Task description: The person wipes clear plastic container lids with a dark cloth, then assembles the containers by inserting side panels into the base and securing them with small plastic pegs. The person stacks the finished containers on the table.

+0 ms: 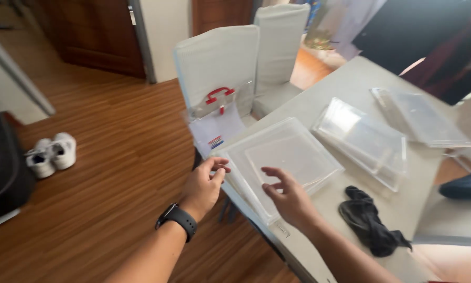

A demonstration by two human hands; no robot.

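A clear plastic lid [298, 144] lies flat at the near corner of a pale grey table [345, 84]. My left hand [204, 184], with a black watch on its wrist, touches the lid's near left corner with loosely curled fingers. My right hand [288, 196] hovers over the lid's near edge, fingers spread, holding nothing. Whether the left fingers pinch the corner is unclear.
A clear plastic box [364, 141] and another clear lid [421, 118] lie further along the table. A crumpled black cloth [369, 220] is to the right of my right hand. A clear case with a red handle [217, 118] leans on a white-covered chair [220, 60]. White shoes [52, 154] sit on the wooden floor.
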